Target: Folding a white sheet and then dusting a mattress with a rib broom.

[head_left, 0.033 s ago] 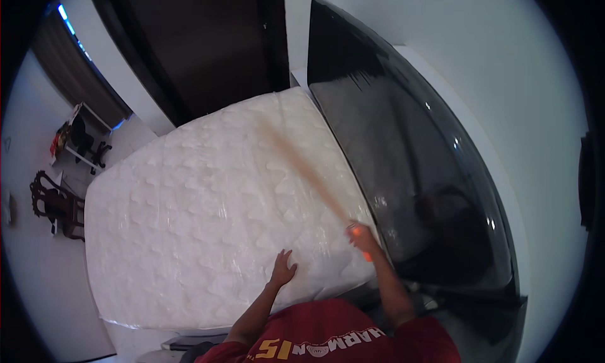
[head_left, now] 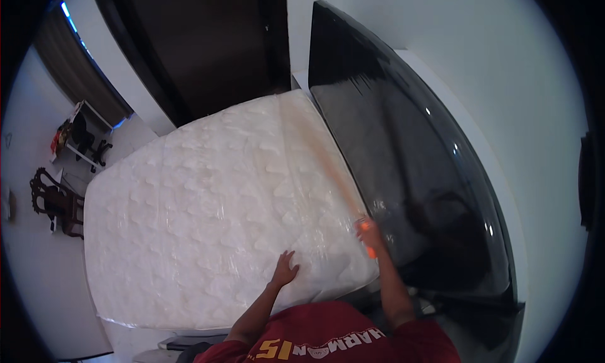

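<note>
Right hand [head_left: 370, 232] grips orange-handled stick [head_left: 335, 176]; left hand [head_left: 285, 270] splayed on mattress [head_left: 201, 199]; sweep seems in hand; next likely needs firm grip

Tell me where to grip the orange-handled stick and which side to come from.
By its orange handle, probably best from the near side, as the right hand does: the handle is the end nearest the person, while the long tan part, blurred, points away over the mattress.

And it's mattress [head_left: 220, 218] centre | headboard [head_left: 391, 142] along its right | door [head_left: 201, 41] beyond | chairs [head_left: 63, 203] out left | left hand [head_left: 285, 271] on top!
</note>
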The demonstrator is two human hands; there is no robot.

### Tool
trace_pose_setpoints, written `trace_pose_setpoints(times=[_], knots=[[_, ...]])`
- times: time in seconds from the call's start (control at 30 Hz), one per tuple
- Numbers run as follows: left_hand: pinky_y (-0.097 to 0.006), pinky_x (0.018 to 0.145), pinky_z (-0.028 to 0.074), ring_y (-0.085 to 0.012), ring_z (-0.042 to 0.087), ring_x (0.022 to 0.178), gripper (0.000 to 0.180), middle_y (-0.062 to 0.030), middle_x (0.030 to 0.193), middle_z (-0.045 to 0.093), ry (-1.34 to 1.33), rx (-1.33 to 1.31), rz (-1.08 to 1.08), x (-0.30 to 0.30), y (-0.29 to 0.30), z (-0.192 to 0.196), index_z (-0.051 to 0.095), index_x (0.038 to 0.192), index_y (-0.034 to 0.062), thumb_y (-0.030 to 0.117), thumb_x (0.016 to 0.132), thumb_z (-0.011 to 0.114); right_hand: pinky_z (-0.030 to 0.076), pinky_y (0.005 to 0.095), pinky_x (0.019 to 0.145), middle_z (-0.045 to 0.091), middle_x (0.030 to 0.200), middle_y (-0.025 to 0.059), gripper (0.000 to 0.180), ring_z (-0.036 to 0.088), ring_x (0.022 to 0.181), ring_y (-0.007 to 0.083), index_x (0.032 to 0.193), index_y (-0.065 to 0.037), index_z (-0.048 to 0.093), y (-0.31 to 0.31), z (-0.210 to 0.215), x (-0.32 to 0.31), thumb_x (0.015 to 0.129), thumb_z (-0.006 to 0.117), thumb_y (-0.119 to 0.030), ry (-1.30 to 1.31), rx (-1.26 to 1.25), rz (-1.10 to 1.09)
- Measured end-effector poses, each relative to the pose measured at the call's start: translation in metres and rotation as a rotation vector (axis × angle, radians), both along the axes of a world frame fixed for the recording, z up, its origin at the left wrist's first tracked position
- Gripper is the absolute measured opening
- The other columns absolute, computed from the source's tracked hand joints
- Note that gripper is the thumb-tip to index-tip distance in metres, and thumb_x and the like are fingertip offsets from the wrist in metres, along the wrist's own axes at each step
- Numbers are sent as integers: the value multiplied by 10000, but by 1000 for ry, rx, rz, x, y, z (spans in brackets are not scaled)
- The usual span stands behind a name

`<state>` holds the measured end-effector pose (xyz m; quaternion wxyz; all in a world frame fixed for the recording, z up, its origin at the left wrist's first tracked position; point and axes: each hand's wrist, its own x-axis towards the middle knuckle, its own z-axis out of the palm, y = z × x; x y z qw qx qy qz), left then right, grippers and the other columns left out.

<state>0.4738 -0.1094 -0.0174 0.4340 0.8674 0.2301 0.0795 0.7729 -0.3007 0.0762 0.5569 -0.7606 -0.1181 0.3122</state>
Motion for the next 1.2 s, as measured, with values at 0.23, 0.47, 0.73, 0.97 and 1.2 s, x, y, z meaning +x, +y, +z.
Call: trace_pose_setpoints(times=[0.23,0.47,0.73,0.97,1.2], knots=[[-434,1067,304,-368,438,1232,545,-223,1262,511,10,-157,147,64,-7,36,465,1293,49,274,828,638,492,362,733,643,834,137,448,622,755,247,1276,-63,510,44,-4,23,866,607,-213,-519,-290,248],[-341,889,473,-240,589,1069,493,-172,1196,585,-1,-594,165,125,21,71,454,1322,89,254,882,604,478,381,846,622,1058,205,567,612,994,326,1352,-96,415,77,-6,97,838,631,-198,-244,-204,-27],[-484,849,459,-318,435,1223,917,-166,1344,409,-125,-1168,363,238,69,123,-57,1468,230,396,867,615,473,377,849,593,1098,153,587,601,969,293,1375,-71,379,150,24,10,835,604,-116,-312,21,323],[-251,452,415,-100,445,551,195,-2,689,433,-436,-978,497,343,133,176,436,1052,91,166,887,507,467,294,829,478,1338,99,553,544,1060,164,1388,-78,364,112,62,70,963,411,-428,166,378,338],[-417,833,465,-340,612,954,679,-307,1031,595,-131,-372,197,435,105,177,156,1459,59,183,859,449,489,278,692,529,1235,80,451,584,928,155,1315,-98,421,95,54,105,974,412,-393,37,247,-3]])
